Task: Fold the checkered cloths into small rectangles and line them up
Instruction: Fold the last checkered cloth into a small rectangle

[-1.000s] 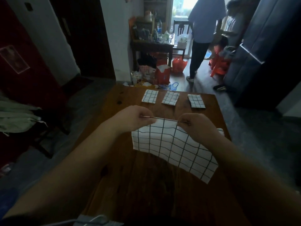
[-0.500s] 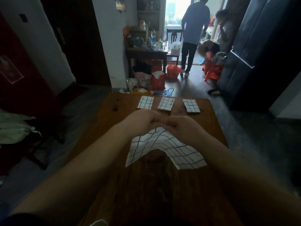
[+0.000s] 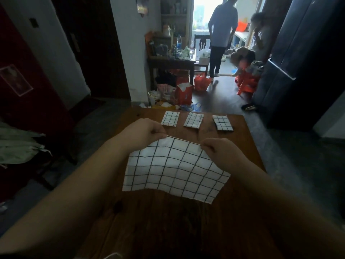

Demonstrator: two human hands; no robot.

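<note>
Cloth, white with a black grid point(image 3: 175, 171), held spread over the middle of the wooden table point(image 3: 168, 221), upper edge taut between both hands, lower part draping toward the tabletop; cannot tell whether the lower edge touches the wood. Lower right corner hangs lowest.

Left hand point(image 3: 144, 133): fingers pinched shut on the cloth's upper left corner. Right hand point(image 3: 222, 153): fingers pinched shut on the upper right corner. Hands well apart, top hem drawn into a straight line between them.

Change from half a second ago: then the two hands were together at the centre with the cloth bunched and sagging beneath them; now they are separated and the cloth is opened flat. The arrangement resembles that of one second ago, though the cloth now shows a fuller, wider face.

Far edge of table: three folded checkered rectangles in a row, left folded cloth point(image 3: 170, 119), middle folded cloth point(image 3: 193, 120), right folded cloth point(image 3: 222, 123), each apart from its neighbour, the right one turned slightly. Positions on the table unchanged across frames.

Beyond the table: red paper bag point(image 3: 183, 93) on the floor, cluttered side table point(image 3: 171, 62), a standing person point(image 3: 221, 34) in a bright doorway.
</note>
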